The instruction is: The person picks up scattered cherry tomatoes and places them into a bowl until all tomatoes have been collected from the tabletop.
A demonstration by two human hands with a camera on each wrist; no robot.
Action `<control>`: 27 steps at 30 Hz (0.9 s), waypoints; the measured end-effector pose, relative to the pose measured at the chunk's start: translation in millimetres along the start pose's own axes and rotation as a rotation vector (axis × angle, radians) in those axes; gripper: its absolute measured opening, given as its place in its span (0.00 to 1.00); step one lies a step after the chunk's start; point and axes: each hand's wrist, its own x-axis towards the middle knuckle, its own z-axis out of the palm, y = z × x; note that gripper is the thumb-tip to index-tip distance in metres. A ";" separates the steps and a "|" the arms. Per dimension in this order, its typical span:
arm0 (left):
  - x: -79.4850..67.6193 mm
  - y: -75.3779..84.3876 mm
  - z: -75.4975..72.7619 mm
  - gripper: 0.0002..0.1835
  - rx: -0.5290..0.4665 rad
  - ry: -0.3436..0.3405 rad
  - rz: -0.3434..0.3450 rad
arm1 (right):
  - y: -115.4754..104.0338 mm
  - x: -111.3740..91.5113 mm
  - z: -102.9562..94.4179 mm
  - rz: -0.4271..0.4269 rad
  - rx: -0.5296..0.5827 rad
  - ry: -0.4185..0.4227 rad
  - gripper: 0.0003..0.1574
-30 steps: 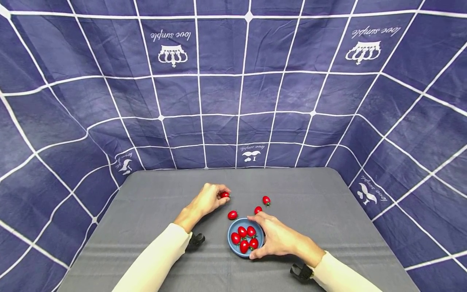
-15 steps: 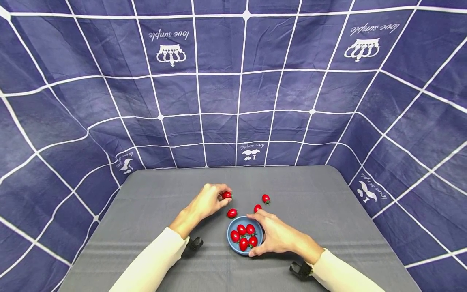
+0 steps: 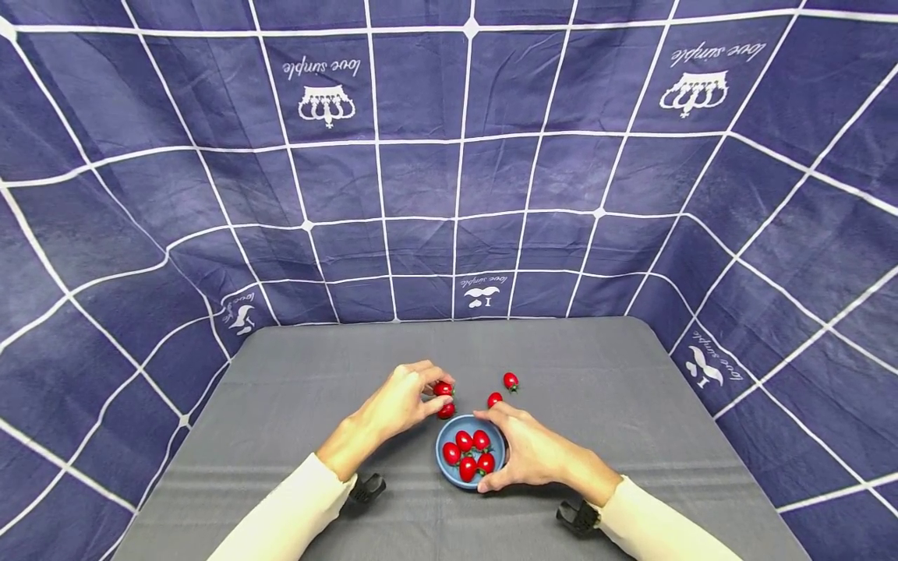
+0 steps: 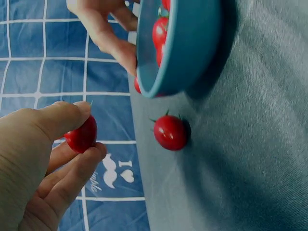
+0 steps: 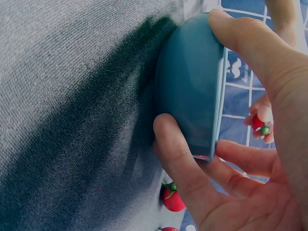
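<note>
A red cherry tomato is pinched between the thumb and fingertips of my left hand, its green stem end showing in the wrist view. Just below it in the head view lies another cherry tomato on the grey cloth, left of the bowl's far rim. My right hand grips the round blue bowl from the right, thumb at the near side and fingers round the far side. Inside the bowl sit several cherry tomatoes with green stalks.
Beyond my right fingertips is a loose cherry tomato, partly behind them. Another tomato lies farther back on the grey-covered table. A blue curtain with white grid lines stands behind and at both sides.
My left hand has brought its cherry tomato right and nearer, so it now hovers over the loose one beside the bowl. The right hand keeps its hold on the bowl.
</note>
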 end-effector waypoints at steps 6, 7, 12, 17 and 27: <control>-6.0 14.1 -2.3 0.14 0.029 -0.021 0.029 | -0.1 -1.3 0.4 0.006 -0.002 0.006 0.66; -6.9 16.6 -2.8 0.14 0.033 -0.025 0.034 | -0.3 -1.2 0.6 0.011 -0.001 0.004 0.66; -12.3 25.1 -3.2 0.13 0.039 -0.044 0.066 | -1.0 -0.4 0.8 0.033 0.008 -0.012 0.67; -17.9 32.0 -2.4 0.14 0.023 -0.064 0.098 | -1.6 -0.1 0.7 0.034 0.013 -0.015 0.67; -31.1 42.9 2.3 0.14 0.069 -0.101 0.162 | -1.8 1.0 -0.4 0.011 0.037 -0.015 0.66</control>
